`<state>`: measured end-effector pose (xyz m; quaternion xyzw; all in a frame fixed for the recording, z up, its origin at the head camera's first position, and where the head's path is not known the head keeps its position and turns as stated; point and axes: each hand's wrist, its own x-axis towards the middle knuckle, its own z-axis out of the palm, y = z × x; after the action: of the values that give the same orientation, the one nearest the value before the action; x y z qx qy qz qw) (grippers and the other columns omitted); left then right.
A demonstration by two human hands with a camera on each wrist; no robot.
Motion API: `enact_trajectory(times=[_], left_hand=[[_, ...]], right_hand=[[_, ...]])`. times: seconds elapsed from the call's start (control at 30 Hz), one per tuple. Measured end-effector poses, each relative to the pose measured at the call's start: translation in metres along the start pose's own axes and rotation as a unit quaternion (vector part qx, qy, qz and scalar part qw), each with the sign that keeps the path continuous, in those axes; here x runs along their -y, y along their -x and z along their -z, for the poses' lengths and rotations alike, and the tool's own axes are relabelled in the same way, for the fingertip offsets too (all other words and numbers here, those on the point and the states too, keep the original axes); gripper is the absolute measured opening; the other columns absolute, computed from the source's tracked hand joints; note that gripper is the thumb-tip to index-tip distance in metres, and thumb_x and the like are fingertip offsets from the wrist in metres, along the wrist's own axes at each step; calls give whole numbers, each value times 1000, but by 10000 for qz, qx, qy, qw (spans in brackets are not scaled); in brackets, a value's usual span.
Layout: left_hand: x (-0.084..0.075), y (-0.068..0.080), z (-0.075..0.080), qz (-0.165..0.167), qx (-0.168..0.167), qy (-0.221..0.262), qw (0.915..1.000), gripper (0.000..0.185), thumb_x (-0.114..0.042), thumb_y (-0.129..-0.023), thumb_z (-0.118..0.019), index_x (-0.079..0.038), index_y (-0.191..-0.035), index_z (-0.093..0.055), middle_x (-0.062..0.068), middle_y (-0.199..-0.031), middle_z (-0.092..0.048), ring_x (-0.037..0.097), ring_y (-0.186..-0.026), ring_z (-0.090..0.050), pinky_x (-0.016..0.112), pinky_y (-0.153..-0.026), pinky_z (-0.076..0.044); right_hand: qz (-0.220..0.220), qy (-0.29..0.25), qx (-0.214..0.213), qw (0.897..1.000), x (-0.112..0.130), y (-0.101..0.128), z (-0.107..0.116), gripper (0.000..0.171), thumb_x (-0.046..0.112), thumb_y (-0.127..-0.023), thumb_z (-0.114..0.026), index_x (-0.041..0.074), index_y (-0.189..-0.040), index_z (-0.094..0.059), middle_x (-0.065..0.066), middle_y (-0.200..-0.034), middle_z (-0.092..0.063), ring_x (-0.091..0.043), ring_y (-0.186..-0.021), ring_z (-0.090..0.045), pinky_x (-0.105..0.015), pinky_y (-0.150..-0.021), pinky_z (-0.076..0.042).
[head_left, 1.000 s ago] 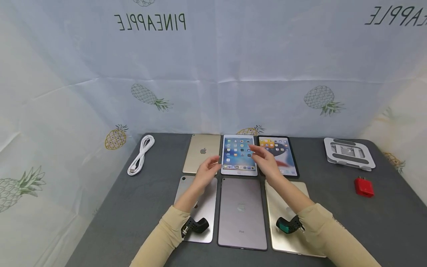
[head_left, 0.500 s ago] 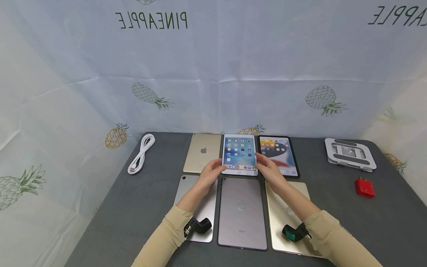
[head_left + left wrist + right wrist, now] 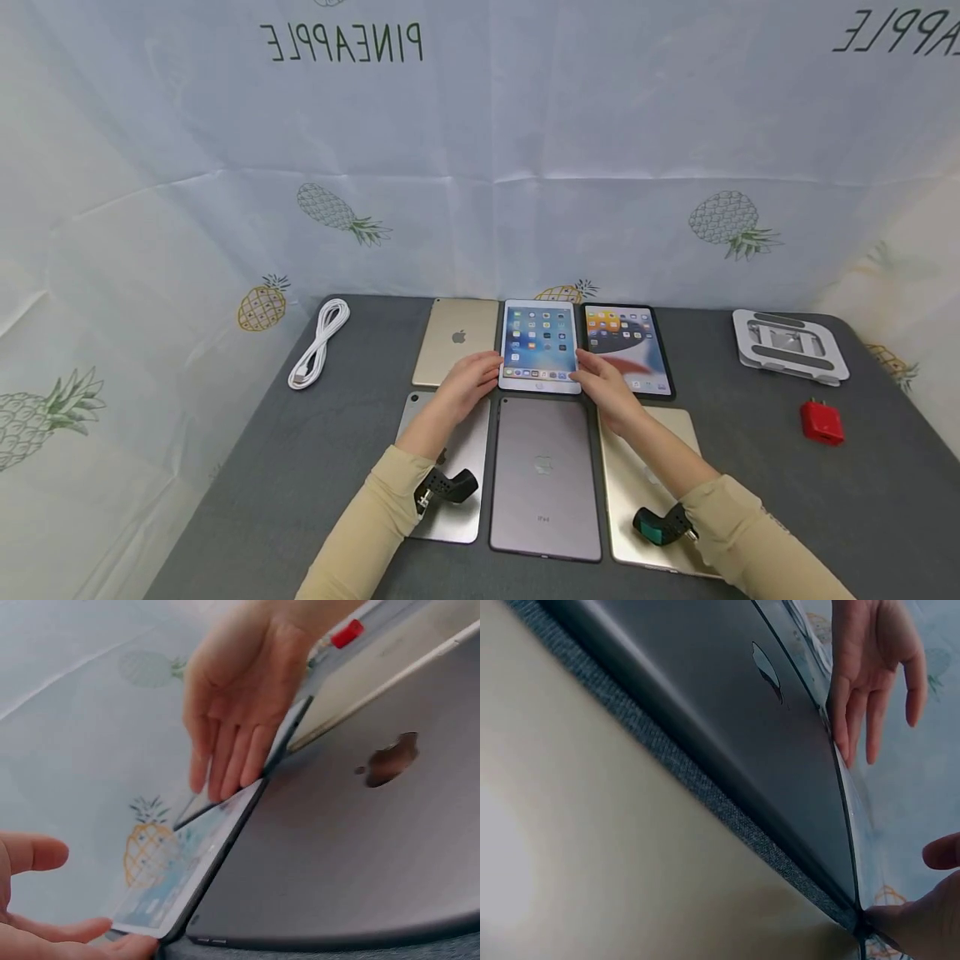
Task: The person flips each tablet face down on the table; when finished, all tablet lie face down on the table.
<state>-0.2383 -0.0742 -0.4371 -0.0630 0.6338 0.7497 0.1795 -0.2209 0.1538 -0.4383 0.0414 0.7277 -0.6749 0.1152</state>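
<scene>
Six tablets lie in two rows on the grey table (image 3: 750,500). The white tablet (image 3: 540,346) in the middle of the back row has a lit screen. My left hand (image 3: 471,381) touches its left edge near the front corner, and my right hand (image 3: 600,385) touches its right edge. The left wrist view shows the right hand (image 3: 225,727) with straight fingers at the white tablet (image 3: 187,862), and the left hand (image 3: 45,930) spread at the corner, thumb lifted. The dark grey tablet (image 3: 543,475) lies face down just in front.
A gold tablet (image 3: 458,337) and a lit black tablet (image 3: 628,346) flank the white one. Silver (image 3: 450,475) and gold (image 3: 637,483) tablets lie under my forearms. A white cable (image 3: 318,346) lies at far left; a laptop stand (image 3: 791,346) and red charger (image 3: 821,421) at right.
Both hands came down from over the white tablet's screen to its left and right edges. The tablets have not moved.
</scene>
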Motion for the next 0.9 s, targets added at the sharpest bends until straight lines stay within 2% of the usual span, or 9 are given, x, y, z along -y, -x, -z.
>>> enact_trajectory(times=[0.17,0.33,0.4,0.53,0.67,0.77,0.9], left_hand=[[-2,-3,1,99,-71,173,9998,49,-9,-97,-53,14,-138,-40,25,-136,-49,27,-123,-49,39,-108,-36],[2,-5,-2,-113,-239,319,9991,43,-5,-97,-53,15,-135,-45,25,-132,-52,21,-111,-53,39,-106,-39],[5,-6,-3,-235,-297,219,9990,44,-3,-97,-54,15,-136,-45,26,-133,-52,20,-110,-55,39,-105,-41],[12,-8,-5,-410,-602,12,9973,45,3,-92,-60,13,-135,-48,26,-130,-56,17,-101,-59,36,-98,-47],[15,-7,-9,-508,-852,128,9950,46,8,-87,-63,11,-131,-54,24,-125,-61,12,-90,-60,30,-88,-52],[16,-5,-11,-566,-844,280,9944,45,8,-86,-63,10,-130,-55,23,-125,-61,11,-88,-61,28,-84,-52],[16,-4,-13,-596,-747,425,9945,45,8,-87,-62,9,-131,-55,24,-129,-59,11,-91,-62,29,-86,-52]], right_hand=[[-31,98,-20,9999,0,0,1,60,1,-98,-46,-9,-150,-19,-24,-157,-19,-34,-146,-17,-42,-116,-18],[-30,114,-3,9999,-1,-2,0,59,2,-98,-48,-10,-149,-22,-25,-156,-22,-35,-144,-22,-43,-116,-20],[-66,175,34,9998,-2,-2,-2,59,3,-97,-49,-10,-149,-24,-25,-155,-25,-35,-143,-25,-44,-115,-22],[-40,751,87,9971,0,-4,-10,57,7,-97,-51,-7,-148,-31,-26,-152,-31,-36,-139,-31,-48,-113,-25],[209,1502,22,9884,7,-9,-23,54,13,-96,-52,-1,-146,-39,-24,-151,-33,-36,-139,-31,-51,-112,-27],[461,1789,96,9827,15,-19,-34,52,19,-97,-52,3,-146,-42,-21,-152,-34,-37,-140,-29,-54,-111,-26],[611,1937,227,9789,25,-32,-46,53,27,-99,-53,7,-147,-42,-17,-151,-37,-36,-140,-31,-55,-110,-28]])
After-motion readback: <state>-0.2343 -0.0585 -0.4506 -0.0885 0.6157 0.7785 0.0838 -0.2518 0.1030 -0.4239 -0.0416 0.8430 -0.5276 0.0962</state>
